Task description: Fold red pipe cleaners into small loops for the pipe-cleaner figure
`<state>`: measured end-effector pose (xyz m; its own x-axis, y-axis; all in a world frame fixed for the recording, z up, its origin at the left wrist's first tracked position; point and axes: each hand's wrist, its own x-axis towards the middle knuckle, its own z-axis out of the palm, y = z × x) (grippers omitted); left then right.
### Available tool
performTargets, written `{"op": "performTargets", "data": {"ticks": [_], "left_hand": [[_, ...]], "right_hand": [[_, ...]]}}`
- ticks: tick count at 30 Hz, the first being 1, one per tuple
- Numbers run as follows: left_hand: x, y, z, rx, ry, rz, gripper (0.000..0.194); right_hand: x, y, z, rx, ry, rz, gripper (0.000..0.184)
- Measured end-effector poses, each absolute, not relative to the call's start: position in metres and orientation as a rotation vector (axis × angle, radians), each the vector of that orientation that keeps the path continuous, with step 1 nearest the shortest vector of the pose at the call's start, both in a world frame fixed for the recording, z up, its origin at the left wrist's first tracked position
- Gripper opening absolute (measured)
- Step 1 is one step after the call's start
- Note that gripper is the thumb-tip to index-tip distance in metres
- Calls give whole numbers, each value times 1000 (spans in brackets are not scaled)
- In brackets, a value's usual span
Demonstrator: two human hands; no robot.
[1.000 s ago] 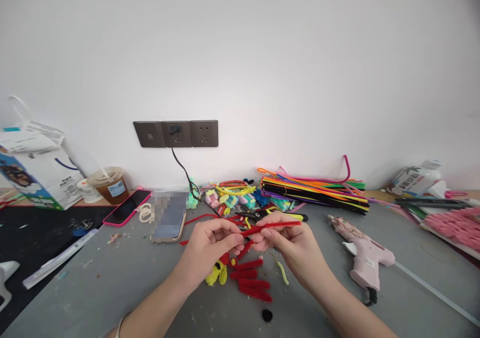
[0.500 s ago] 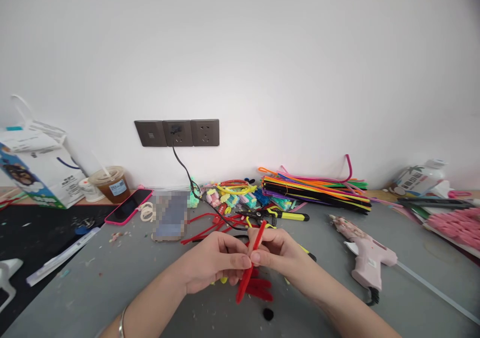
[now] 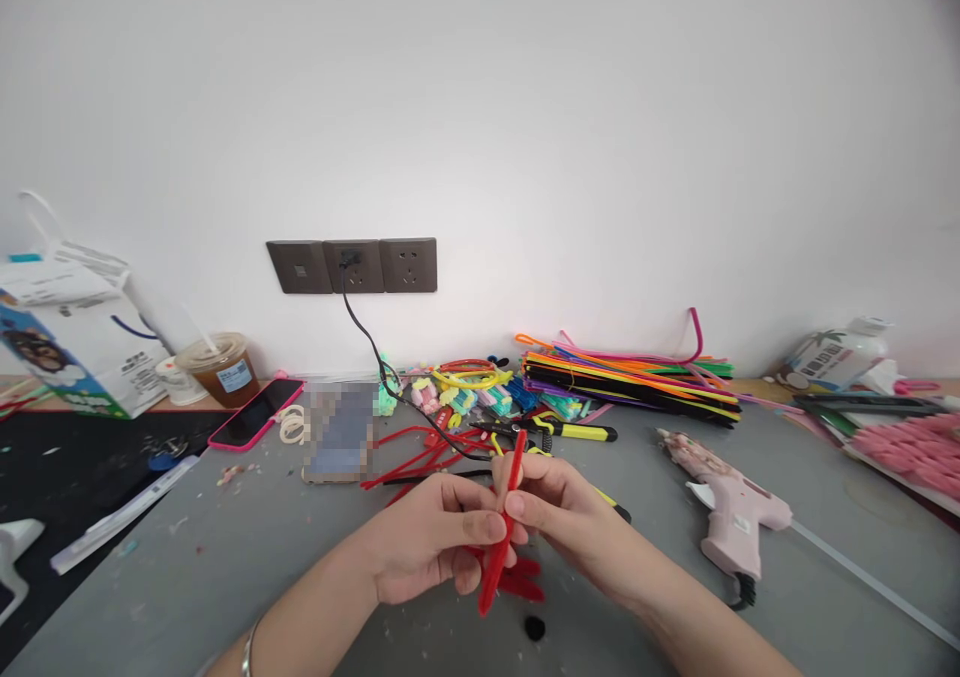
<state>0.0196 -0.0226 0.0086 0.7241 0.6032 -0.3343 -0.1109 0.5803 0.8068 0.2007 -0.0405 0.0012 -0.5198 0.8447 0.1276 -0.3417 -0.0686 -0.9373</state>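
Note:
Both hands meet over the grey table (image 3: 225,567), pinching one red pipe cleaner (image 3: 514,462) that stands nearly upright between them. My left hand (image 3: 431,547) grips it from the left with thumb and fingers closed. My right hand (image 3: 559,502) pinches it from the right at the same height. Short red pipe cleaner pieces (image 3: 525,582) lie on the table just under the hands, beside a small black pom-pom (image 3: 534,628). More red pipe cleaners (image 3: 412,457) lie behind the hands.
A pink glue gun (image 3: 731,507) lies to the right. Pliers with yellow handles (image 3: 555,429) and a stack of coloured pipe cleaners (image 3: 630,377) sit behind. Two phones (image 3: 255,415) (image 3: 339,432), a drink cup (image 3: 221,369) and a box (image 3: 67,337) are at the left.
The red pipe cleaner went from lying across between my hands to standing nearly upright. Both hands dropped lower and closer to me.

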Motion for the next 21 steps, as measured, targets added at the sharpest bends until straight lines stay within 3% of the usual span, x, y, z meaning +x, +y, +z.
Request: {"op": "performTargets", "data": {"ticks": [21], "left_hand": [[23,-24,13,811,710,529,39]], "right_hand": [[202,-33,-2,-727,-1414,1368,18]]}}
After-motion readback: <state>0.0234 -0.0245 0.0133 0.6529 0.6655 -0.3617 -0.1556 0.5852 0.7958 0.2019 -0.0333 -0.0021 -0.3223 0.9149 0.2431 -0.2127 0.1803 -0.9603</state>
